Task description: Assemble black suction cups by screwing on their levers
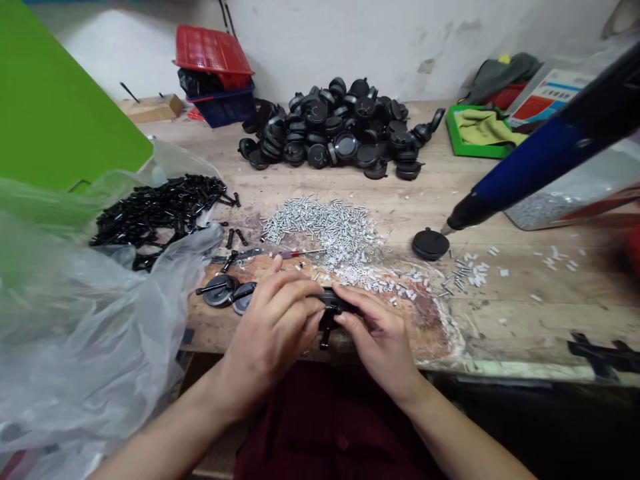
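Both hands hold one black part (327, 321) near the bench's front edge, a dark piece with a short black stem pointing down toward me. My left hand (277, 313) is closed on its left side, with the fingers covering much of it. The fingers and thumb of my right hand (377, 327) pinch its right side. Left of my left hand lie two round dark discs (219, 292) with black stems across them, the second partly hidden. Just beyond my hands are small white plastic spacers (353, 275), a heap of silver screws (320, 223) and a thin red-handled screwdriver (293, 255).
A blue electric screwdriver (520, 170) slants in from the right, its tip by a round black part (431, 244). Black round parts (320, 127) are piled at the back. Black stems (160, 207) lie in a plastic bag (150, 313) at left. A green tray (483, 147) stands back right.
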Available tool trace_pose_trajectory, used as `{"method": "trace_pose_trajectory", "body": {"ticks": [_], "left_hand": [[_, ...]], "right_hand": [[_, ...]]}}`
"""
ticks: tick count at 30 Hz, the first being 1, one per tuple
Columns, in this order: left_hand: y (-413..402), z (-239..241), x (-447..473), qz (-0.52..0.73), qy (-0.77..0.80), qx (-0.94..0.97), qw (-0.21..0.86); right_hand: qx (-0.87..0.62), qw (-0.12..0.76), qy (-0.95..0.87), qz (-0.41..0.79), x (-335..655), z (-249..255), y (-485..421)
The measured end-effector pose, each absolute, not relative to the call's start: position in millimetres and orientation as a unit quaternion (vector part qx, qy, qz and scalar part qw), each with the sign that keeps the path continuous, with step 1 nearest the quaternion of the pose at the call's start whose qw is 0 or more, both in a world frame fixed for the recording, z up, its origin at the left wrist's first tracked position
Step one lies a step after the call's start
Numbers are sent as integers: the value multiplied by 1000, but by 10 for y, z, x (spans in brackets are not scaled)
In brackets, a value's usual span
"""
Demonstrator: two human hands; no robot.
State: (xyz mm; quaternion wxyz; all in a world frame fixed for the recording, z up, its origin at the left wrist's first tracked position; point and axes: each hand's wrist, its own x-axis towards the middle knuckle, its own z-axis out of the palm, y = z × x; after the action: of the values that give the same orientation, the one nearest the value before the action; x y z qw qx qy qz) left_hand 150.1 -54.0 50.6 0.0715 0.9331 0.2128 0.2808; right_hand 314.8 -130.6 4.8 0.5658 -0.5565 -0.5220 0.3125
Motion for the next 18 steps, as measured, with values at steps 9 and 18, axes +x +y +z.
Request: {"method": "trace_pose_trajectory", "body": {"ticks": [9, 18], "left_hand": [[-787, 451, 1496, 370, 299, 869, 139], [-846, 309, 1464, 201, 268, 931, 144]], "right_hand": [[-455, 617, -297, 570, 3052, 2, -1243], [-447, 630, -273, 574, 3076, -7, -1248]]}}
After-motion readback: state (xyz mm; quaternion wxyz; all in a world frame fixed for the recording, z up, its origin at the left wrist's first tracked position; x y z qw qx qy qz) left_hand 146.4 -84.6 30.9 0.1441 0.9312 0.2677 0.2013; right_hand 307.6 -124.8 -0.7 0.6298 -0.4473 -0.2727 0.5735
